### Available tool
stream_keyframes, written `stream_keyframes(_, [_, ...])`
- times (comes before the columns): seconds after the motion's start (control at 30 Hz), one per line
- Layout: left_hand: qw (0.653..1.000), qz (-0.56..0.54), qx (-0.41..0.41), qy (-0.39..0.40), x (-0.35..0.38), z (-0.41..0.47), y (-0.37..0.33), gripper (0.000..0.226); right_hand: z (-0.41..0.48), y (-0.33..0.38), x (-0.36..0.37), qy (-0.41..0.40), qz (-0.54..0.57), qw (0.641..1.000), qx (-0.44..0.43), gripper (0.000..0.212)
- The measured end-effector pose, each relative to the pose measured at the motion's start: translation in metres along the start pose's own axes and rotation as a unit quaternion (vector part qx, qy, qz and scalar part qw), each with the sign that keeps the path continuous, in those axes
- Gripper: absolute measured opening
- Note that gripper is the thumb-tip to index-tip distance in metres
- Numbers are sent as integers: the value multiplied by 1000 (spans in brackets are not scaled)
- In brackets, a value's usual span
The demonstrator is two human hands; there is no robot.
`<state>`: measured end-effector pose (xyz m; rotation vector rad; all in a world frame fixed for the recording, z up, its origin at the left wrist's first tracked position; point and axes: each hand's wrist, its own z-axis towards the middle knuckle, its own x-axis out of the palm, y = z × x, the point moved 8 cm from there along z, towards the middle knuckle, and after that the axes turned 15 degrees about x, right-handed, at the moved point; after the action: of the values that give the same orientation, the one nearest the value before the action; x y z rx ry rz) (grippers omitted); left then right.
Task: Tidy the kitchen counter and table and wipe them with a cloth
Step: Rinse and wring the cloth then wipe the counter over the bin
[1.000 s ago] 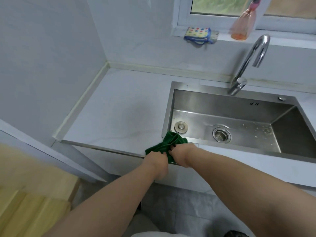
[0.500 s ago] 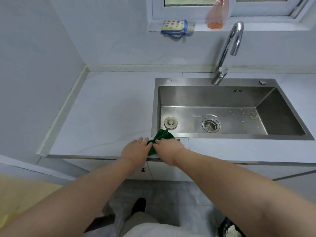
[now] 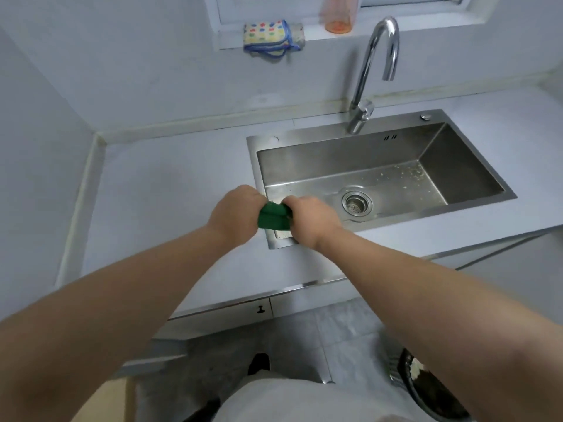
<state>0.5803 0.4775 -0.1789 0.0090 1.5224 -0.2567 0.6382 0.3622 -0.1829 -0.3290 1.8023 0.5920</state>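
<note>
A green cloth [image 3: 273, 217] is bunched tight between my two hands over the front left corner of the steel sink [image 3: 475, 153]. My left hand [image 3: 234, 215] grips its left end and my right hand [image 3: 313, 219] grips its right end. Most of the cloth is hidden inside my fists. The white counter [image 3: 170, 190] stretches to the left of the sink and lies bare.
A curved chrome tap [image 3: 373, 71] stands behind the sink. On the window sill sit a spotted cloth [image 3: 268, 36] and an orange bottle [image 3: 338, 13]. Crumbs lie on the sink floor near the drain [image 3: 356, 204]. A dark bin [image 3: 426, 388] stands on the floor at lower right.
Both hands have lifted the green cloth from the counter's front edge to above the sink corner and squeezed it into a tighter bundle. The view has tilted and moved closer.
</note>
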Motion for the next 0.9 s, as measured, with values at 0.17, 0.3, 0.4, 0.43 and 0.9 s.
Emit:
stream_keyframes(0.17, [985,7,164,-48,16,-33,0,48,-54,35,35,-116,38,986,-110,19])
stream_keyframes(0.3, [950,-20,260,172,85,-68,-9,62,-90,48,126,32,-17,993,-108,44])
stream_keyframes(0.4, [909,-8,283,305,124,-91,4,82,-99,46,166,120,-37,990,-61,64])
stream_keyframes(0.43, [904,8,303,302,126,-92,5,81,-100,47,168,122,-35,991,-50,65])
stream_keyframes(0.9, [851,48,402,335,140,2,-55,76,-93,-11,147,100,-71,989,78,67])
